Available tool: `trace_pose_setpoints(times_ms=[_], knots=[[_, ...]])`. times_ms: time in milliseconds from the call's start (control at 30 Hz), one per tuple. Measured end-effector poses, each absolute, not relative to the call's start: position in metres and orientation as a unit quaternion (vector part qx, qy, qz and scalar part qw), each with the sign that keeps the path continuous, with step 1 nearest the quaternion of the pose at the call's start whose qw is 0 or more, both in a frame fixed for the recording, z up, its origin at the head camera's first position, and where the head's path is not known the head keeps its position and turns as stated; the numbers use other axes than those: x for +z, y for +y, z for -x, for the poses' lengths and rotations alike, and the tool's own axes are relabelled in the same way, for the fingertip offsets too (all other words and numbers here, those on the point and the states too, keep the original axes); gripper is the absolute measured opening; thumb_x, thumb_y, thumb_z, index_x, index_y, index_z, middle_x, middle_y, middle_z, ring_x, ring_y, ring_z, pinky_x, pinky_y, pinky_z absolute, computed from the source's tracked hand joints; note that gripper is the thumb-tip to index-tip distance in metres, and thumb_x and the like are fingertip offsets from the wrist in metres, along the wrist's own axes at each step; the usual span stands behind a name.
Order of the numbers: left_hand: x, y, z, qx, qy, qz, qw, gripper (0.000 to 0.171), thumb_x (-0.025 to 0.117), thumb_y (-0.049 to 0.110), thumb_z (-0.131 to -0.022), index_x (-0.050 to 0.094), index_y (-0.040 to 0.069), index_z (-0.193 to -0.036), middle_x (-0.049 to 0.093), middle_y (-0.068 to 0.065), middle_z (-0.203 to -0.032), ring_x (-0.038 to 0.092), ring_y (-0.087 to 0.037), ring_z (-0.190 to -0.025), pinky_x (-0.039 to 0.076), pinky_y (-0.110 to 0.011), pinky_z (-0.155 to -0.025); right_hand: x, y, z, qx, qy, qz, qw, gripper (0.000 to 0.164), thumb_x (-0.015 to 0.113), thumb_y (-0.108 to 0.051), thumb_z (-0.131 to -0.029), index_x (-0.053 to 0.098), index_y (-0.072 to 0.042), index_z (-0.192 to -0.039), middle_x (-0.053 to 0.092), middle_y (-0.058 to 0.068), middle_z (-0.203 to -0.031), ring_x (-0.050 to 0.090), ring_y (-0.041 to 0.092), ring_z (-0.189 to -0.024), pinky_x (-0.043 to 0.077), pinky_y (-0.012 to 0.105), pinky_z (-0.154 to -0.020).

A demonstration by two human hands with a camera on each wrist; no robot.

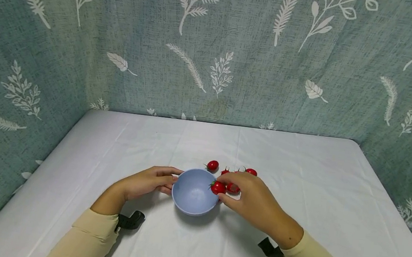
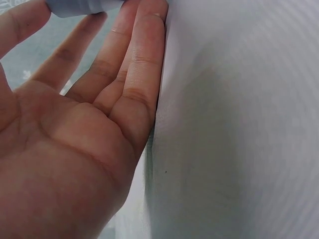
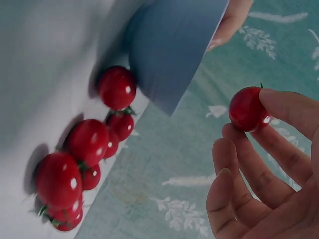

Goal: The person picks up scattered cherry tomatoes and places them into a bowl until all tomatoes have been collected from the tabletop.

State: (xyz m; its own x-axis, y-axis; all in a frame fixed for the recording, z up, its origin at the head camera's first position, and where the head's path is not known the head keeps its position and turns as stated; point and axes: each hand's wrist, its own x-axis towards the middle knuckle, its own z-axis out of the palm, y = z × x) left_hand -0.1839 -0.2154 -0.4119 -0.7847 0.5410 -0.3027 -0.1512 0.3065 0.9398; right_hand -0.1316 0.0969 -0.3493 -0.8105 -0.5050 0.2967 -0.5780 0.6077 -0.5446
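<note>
A light blue bowl stands upright on the white tabletop. My left hand rests against the bowl's left side, its fingers fairly straight and touching the outer wall; the left wrist view shows the palm with little of the bowl. Between thumb and fingertips my right hand pinches a red cherry tomato, held above the bowl's right rim. That tomato has a green stem, and the right wrist view shows it clear of the table. Several more cherry tomatoes lie beside the bowl, partly hidden by my right hand in the head view.
One cherry tomato lies just behind the bowl, another farther right. White cloth covers the table. Green leaf-patterned fabric hangs behind and on both sides. Each wrist wears a black strap mount.
</note>
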Motion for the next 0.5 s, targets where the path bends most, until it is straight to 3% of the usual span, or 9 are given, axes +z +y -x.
trace_pose_setpoints(times_ms=[233, 500], knots=[[-0.412, -0.216, 0.184, 0.573, 0.749, -0.131, 0.306, 0.056, 0.055, 0.026, -0.102, 0.042, -0.002, -0.149, 0.056, -0.024, -0.14, 0.067, -0.015, -0.106, 0.055, -0.027, -0.094, -0.351, 0.078, 0.139, 0.318, -0.888, -0.329, 0.05, 0.028, 0.083, -0.019, -0.082, 0.075, -0.017, -0.109, 0.072, -0.009, -0.098, 0.059, 0.01, -0.078, 0.05, 0.019, -0.068], [-0.413, -0.215, 0.185, 0.573, 0.747, -0.134, 0.309, 0.057, 0.056, 0.028, -0.102, 0.042, -0.001, -0.149, 0.056, -0.023, -0.139, 0.066, -0.016, -0.107, 0.054, -0.028, -0.095, -0.356, 0.059, 0.143, 0.327, -0.887, -0.327, 0.003, 0.03, 0.08, -0.019, -0.085, 0.074, -0.015, -0.115, 0.074, -0.006, -0.106, 0.063, 0.012, -0.087, 0.052, 0.019, -0.07]])
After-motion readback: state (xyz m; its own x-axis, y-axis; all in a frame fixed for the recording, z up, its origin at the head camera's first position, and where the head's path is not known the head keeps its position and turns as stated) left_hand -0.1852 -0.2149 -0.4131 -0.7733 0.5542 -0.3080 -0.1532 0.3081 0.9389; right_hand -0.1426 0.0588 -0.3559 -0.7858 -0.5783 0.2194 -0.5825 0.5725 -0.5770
